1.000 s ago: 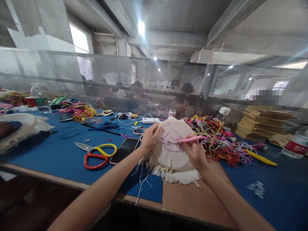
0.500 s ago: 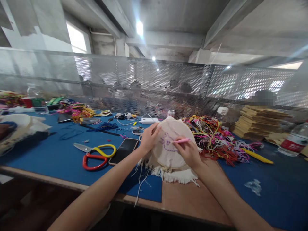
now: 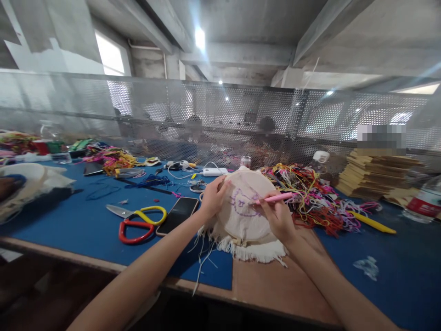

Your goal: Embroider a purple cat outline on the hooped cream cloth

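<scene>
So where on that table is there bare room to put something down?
Bare blue mat lies left of the scissors. More lies at the right, between the yellow tool and the table's near edge, bar one small scrap. It is crowded behind the hoop: thread pile, phone, cables.

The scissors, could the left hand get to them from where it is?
Probably yes. The scissors lie in the open on the blue mat, just past the phone, but the left hand would have to let go of the hoop.
</scene>
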The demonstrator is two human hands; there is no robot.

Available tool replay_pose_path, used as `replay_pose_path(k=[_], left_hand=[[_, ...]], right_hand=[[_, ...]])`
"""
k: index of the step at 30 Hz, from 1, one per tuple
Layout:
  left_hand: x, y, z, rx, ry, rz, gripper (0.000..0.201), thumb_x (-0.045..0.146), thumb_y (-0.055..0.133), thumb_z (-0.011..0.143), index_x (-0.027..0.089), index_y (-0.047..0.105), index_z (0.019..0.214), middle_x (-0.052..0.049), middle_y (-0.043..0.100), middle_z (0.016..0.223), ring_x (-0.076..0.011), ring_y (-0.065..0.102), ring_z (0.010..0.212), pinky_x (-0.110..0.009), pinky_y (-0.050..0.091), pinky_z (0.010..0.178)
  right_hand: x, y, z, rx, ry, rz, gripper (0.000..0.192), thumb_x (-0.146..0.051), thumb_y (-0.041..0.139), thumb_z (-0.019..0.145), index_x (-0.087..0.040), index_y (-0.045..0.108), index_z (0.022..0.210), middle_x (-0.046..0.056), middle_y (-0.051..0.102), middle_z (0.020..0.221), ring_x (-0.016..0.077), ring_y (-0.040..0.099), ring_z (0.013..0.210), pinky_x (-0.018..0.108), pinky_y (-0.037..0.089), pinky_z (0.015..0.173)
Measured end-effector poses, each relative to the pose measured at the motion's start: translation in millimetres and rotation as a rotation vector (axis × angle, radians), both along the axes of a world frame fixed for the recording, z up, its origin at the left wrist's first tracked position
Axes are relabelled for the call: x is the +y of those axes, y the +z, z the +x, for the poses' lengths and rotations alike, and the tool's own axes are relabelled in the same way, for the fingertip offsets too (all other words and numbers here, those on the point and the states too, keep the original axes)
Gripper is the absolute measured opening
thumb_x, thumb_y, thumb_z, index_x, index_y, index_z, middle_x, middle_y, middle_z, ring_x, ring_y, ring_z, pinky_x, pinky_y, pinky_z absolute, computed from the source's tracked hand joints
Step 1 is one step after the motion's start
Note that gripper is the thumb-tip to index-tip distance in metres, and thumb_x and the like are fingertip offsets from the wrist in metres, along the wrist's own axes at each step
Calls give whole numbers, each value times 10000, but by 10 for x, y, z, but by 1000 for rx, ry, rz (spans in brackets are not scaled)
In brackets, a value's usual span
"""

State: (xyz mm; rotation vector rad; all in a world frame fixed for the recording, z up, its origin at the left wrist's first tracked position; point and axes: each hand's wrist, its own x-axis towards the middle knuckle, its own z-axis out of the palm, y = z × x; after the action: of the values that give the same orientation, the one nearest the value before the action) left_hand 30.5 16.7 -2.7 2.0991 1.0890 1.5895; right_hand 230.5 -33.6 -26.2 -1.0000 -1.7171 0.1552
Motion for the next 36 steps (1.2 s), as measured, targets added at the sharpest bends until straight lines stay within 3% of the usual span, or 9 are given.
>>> replay_pose_path(k=[9,21,29,32,36], left_hand=[[-2,-8,-2,-9,3,-6,313,301,424,859,151,605,1066,-65,649,1073,-198,569,985,-307,407,903],[1,-9,-7,7,18,-13,311,312,423,863,156,609,1057,-66,657,1045,-197,580,950,-312,418,886],[-109,57,3,46,55,16,327,348,412,871,163,610,1053,-48,669,972,-181,591,848,-268,438,791],[-127,73,3,50,63,36,323,348,409,872,157,614,1032,-37,670,936,-170,585,815,-251,435,765],[-103,60,0,41,55,21,319,339,424,867,153,611,1046,-46,669,946,-177,587,822,-267,434,776]], right_hand=[[-23,9,14,-29,-7,27,224,-377,428,883,-185,515,809,58,570,821,165,584,713,278,468,637],[-17,-27,22,-99,-16,-9,235,-402,450,873,-179,509,824,48,604,798,150,600,604,250,452,553],[-20,-66,-59,-313,-75,105,207,-402,508,847,-232,625,827,40,673,815,196,628,741,289,448,646],[-34,-53,-95,-378,-82,95,201,-390,521,837,-238,651,829,49,677,794,208,619,739,303,442,651],[-57,18,-71,-289,-68,14,201,-384,503,847,-228,608,776,26,662,764,184,618,712,286,446,670]])
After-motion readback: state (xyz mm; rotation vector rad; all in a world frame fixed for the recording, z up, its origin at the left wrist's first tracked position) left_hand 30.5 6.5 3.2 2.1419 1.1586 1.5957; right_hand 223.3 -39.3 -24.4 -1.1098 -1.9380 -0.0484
